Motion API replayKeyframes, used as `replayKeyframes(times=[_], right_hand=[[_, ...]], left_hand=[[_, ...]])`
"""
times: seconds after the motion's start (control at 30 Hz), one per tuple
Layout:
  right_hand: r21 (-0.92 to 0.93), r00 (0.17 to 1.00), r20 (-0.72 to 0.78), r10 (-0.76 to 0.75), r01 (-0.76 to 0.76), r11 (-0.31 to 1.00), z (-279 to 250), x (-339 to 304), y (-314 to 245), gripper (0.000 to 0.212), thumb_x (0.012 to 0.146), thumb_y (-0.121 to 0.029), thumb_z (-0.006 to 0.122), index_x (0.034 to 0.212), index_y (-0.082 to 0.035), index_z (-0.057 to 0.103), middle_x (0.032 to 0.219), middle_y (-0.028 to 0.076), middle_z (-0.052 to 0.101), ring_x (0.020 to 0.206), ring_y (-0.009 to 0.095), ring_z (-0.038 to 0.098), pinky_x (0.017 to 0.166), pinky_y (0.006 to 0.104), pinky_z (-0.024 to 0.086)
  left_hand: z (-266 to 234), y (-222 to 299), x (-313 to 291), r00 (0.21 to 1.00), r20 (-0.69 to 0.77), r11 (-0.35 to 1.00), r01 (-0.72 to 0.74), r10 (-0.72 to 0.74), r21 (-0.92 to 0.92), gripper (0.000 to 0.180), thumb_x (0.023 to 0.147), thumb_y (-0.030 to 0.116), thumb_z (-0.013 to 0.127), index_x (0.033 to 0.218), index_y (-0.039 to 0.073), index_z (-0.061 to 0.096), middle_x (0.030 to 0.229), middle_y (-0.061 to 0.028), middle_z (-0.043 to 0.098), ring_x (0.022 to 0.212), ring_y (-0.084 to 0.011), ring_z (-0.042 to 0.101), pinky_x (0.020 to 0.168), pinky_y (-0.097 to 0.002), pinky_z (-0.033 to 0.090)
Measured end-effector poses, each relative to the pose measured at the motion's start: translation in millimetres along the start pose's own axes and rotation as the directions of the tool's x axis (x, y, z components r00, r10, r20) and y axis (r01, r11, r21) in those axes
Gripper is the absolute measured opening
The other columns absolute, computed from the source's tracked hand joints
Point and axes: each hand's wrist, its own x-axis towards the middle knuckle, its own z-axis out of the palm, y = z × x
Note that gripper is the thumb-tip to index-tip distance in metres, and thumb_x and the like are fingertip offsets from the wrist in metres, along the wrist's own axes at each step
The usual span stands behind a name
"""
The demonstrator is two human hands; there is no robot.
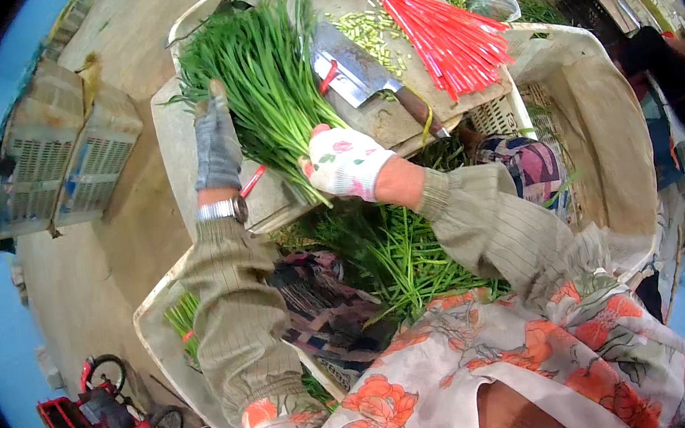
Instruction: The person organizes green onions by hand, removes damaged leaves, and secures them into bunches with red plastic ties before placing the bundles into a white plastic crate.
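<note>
A thick bunch of green garlic chives (261,74) lies slanting over the left of a board, leaf tips at the far left and stems toward me. My right hand (345,162), in a white glove with a flower print, is closed around the stem ends. Along the bunch's left edge, my left hand (217,144) in a grey glove is stretched out flat, some of its fingers hidden by leaves. A cleaver (350,63) rests right of the bunch. Beyond it, red ties (443,26) are fanned out beside chopped stem ends (372,35).
Loose chives (412,257) fill the space between my arms and the board. A tied bunch (184,319) sits in the crate at left. Another pale crate (607,139) stands at right. Stacked crates (60,146) and a red tricycle (111,422) are on the floor at left.
</note>
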Motion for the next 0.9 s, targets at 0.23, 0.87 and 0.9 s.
replayKeyframes(times=[0.23, 0.87, 0.9], right_hand=[[0.180, 0.980, 0.176, 0.090, -0.122, 0.976, -34.0, -1.5, -19.8, 0.044, 0.088, -0.034, 0.046, 0.087, 0.007, 0.060, 0.078, 0.024, 0.063, 0.072, 0.039, 0.063, 0.071, 0.0429, 0.050], [0.169, 0.894, 0.243, -0.375, 0.342, 0.924, -55.6, -72.8, -17.9, 0.033, 0.087, -0.034, 0.055, 0.083, -0.002, 0.061, 0.070, 0.019, 0.062, 0.068, 0.036, 0.062, 0.063, 0.0437, 0.050], [0.402, 0.781, 0.364, -0.508, 0.360, 0.842, -54.8, -77.2, -13.8, 0.033, 0.087, -0.033, 0.054, 0.088, -0.001, 0.063, 0.074, 0.020, 0.063, 0.072, 0.037, 0.062, 0.067, 0.0418, 0.050]], left_hand=[[0.5, 24.0, -29.8, 0.967, -0.145, 0.934, -0.152, 0.207, 0.324, 0.089, 0.082, 0.061, 0.057, 0.136, -0.006, 0.034, 0.130, -0.0242, 0.046, 0.120, -0.0319, 0.046, 0.100, -0.0353, 0.038], [29.2, -31.7, -36.3, 0.882, 0.383, 0.437, -0.470, 0.275, 0.767, 0.071, 0.088, 0.055, 0.048, 0.143, 0.015, 0.030, 0.152, -0.0150, 0.017, 0.142, -0.0289, 0.011, 0.112, -0.0539, 0.003], [27.4, -25.9, -34.3, 0.876, 0.391, 0.445, -0.480, 0.282, 0.756, 0.071, 0.088, 0.056, 0.048, 0.143, 0.015, 0.031, 0.152, -0.0155, 0.018, 0.142, -0.0293, 0.012, 0.112, -0.0542, 0.004]])
